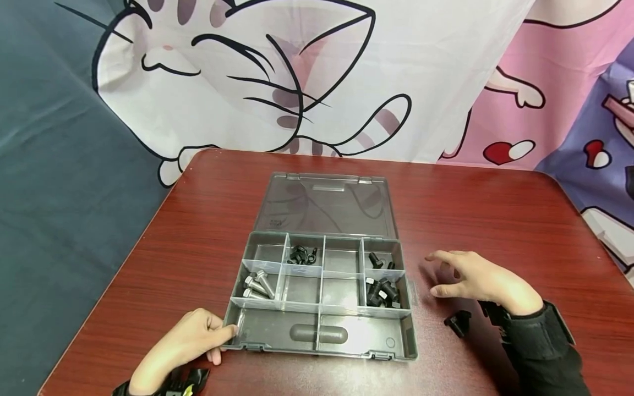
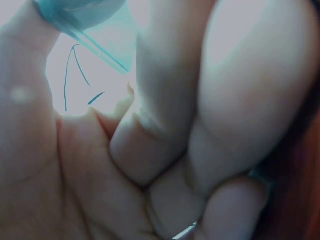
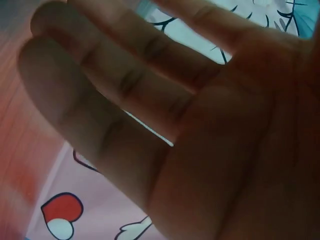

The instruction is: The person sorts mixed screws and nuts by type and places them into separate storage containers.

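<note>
A grey clear plastic compartment box (image 1: 297,352) lies on the table with its lid folded back. My left hand (image 1: 193,336) grips the front left corner, thumb over the rim. In the left wrist view its fingers (image 2: 165,90) are curled. To the right of the box, my right hand (image 1: 473,278) hovers above the table, apart from it, fingers loosely bent and holding nothing. Silver bolts (image 1: 258,286) lie in the left middle compartment. Black bolts (image 1: 382,291) fill the right middle one, with a few more behind. Small black ring-ended pieces (image 1: 302,256) sit in a back compartment.
The raised lid (image 1: 327,203) lies flat behind the box on the reddish-brown table (image 1: 198,236). A small black piece (image 1: 458,323) shows beside the right wrist; whether it belongs to the wrist band I cannot tell. A cat-print cloth (image 1: 337,66) hangs behind the table.
</note>
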Action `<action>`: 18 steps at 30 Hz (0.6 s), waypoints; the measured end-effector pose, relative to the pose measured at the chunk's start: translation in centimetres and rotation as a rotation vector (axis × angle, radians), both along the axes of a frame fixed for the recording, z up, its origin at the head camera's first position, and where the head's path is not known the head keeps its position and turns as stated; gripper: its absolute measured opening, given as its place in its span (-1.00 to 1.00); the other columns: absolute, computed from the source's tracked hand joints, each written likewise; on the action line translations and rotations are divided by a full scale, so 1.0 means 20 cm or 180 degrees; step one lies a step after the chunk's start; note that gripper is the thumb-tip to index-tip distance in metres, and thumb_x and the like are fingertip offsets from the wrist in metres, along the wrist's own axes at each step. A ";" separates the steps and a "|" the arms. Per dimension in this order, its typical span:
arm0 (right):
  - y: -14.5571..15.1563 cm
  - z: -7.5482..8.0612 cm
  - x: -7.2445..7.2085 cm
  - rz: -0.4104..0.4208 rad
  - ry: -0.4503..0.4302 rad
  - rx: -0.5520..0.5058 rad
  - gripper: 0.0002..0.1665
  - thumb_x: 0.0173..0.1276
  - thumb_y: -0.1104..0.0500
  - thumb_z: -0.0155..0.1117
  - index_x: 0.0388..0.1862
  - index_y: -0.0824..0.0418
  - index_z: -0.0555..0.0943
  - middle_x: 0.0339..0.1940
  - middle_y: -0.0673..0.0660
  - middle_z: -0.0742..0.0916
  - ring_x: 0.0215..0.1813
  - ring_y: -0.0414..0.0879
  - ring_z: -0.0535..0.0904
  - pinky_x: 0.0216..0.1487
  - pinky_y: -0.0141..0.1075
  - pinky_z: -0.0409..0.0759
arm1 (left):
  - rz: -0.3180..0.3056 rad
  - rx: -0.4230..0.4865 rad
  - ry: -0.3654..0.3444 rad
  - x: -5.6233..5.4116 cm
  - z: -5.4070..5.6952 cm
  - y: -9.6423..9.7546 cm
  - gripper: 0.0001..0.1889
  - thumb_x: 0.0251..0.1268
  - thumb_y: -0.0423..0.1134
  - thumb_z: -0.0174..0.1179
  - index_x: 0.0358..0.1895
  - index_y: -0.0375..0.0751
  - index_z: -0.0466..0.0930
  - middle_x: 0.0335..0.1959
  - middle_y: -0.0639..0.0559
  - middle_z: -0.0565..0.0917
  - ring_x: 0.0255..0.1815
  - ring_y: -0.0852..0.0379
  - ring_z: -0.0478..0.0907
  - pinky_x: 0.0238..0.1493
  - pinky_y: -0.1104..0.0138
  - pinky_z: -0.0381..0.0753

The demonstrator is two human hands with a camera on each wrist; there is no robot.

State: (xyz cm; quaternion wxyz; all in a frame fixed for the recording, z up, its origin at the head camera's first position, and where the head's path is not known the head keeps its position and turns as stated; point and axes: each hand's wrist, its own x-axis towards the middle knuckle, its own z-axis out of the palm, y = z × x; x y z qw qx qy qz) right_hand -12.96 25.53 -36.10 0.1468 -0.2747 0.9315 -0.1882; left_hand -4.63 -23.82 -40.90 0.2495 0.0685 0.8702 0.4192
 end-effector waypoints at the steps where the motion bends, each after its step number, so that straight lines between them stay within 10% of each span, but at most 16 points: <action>1: 0.01 -0.01 0.01 0.0035 0.0000 -0.0011 -0.31 0.06 -0.17 0.34 0.06 0.23 0.45 -0.09 0.15 0.59 -0.33 -0.12 0.48 -0.36 -0.20 0.44 | 0.0001 0.0001 0.0000 0.00 0.00 0.00 -0.52 0.22 -0.03 0.12 -0.76 -0.29 0.46 -0.85 0.05 0.52 -0.71 0.10 0.51 -0.50 0.37 0.45; 18: 0.07 -0.10 0.11 0.0272 -0.0134 -0.0158 -0.50 -0.04 -0.10 0.44 -0.18 0.06 0.47 -0.43 -0.09 0.48 -0.35 -0.19 0.41 -0.42 -0.30 0.36 | -0.0017 0.0001 0.0033 0.00 0.00 0.00 -0.54 0.22 -0.04 0.12 -0.76 -0.28 0.46 -0.85 0.05 0.52 -0.70 0.13 0.50 -0.53 0.37 0.43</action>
